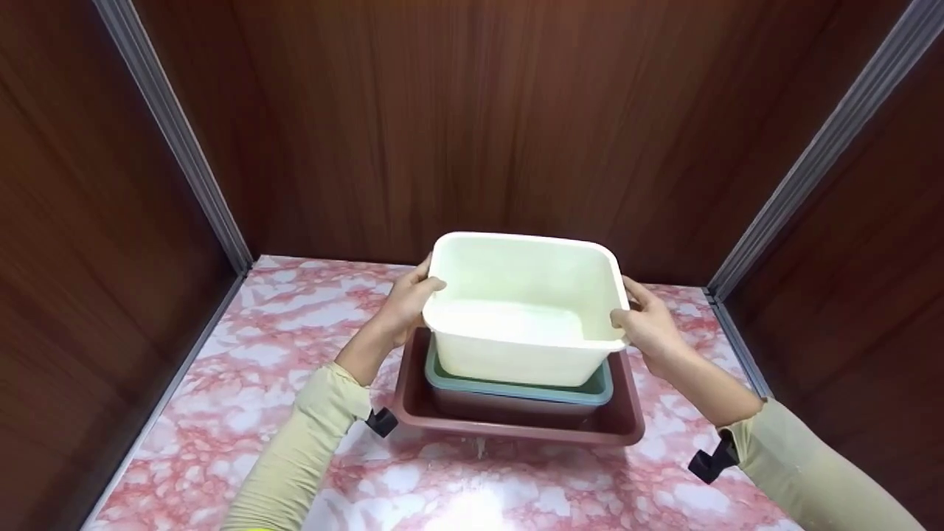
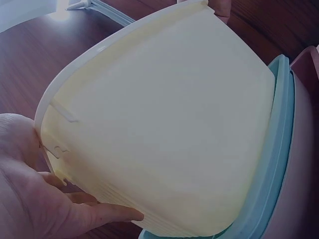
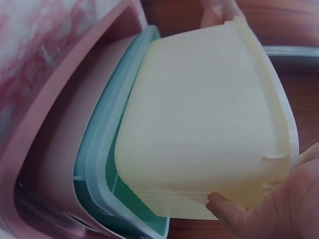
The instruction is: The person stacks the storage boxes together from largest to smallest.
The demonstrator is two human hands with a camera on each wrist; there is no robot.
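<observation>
Both hands hold a cream-white plastic tub (image 1: 509,361) by its short ends, tilted so that its inside shows in the head view. My left hand (image 1: 404,304) grips the left end, thumb over the rim and fingers (image 2: 112,213) along the outer wall. At the right end, my right hand (image 1: 653,328) grips in the same way. The tub's lower part sits within the rim of a teal tub (image 1: 516,389). Around that lies a larger maroon tub (image 1: 516,431). A pinkish wall (image 3: 70,99) shows between the teal and maroon rims in the right wrist view.
The tubs stand on a table with a pink and white marbled top (image 1: 243,413). Dark wood panels (image 1: 472,125) enclose the back and both sides, with grey metal posts (image 1: 177,133) at the corners. Black wrist mounts (image 1: 712,459) sit at the sleeve cuffs.
</observation>
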